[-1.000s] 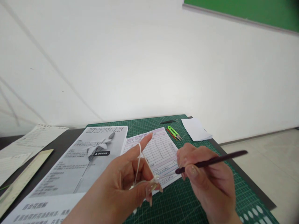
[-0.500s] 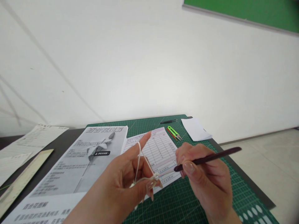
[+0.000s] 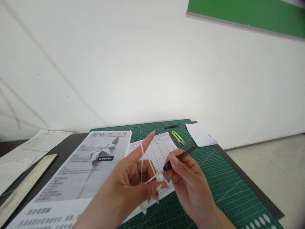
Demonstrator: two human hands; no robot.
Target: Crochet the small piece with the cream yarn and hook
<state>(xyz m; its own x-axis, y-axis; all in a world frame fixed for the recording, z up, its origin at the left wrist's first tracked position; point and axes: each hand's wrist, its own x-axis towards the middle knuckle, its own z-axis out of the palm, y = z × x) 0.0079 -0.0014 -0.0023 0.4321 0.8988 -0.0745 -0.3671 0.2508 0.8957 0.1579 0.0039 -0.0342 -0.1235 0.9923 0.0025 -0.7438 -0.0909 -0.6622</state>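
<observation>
Above the green cutting mat (image 3: 214,190), the left hand (image 3: 128,187) is raised palm toward the camera, its forefinger stretched up and the other fingers curled in, with a thin white yarn (image 3: 142,165) looped over the forefinger and running down to a small white knot of stitches pinched between thumb and a bent finger. Just beside it, the right hand (image 3: 188,187) is closed around a dark crochet hook (image 3: 179,156), gripped pencil-fashion between thumb and forefinger; the hook's head meets the yarn right at the pinched stitches, while its handle points up and away to the right. A short tail of yarn hangs below the left hand. Under and behind both hands lies a ruled form sheet (image 3: 162,149) with pinkish lines, partly covered by the fingers. To its left, touching or overlapping its edge, lies a large grey printed instruction sheet (image 3: 95,165) showing a flower picture and bold heading characters. Farther back on the mat, well apart from the hands, sit a bright green thread snip (image 3: 177,137) with an orange tool lying against it, a slim black tool (image 3: 172,126) near the mat's far edge, and a blank white paper (image 3: 200,134) at the mat's right corner. Off the mat to the left, on the dark table (image 3: 69,143), lie more printed papers (image 3: 40,143) and a pale ruler (image 3: 26,181). Beyond the table rises a white wall (image 3: 152,63) with a green board (image 3: 250,14) at top right.
</observation>
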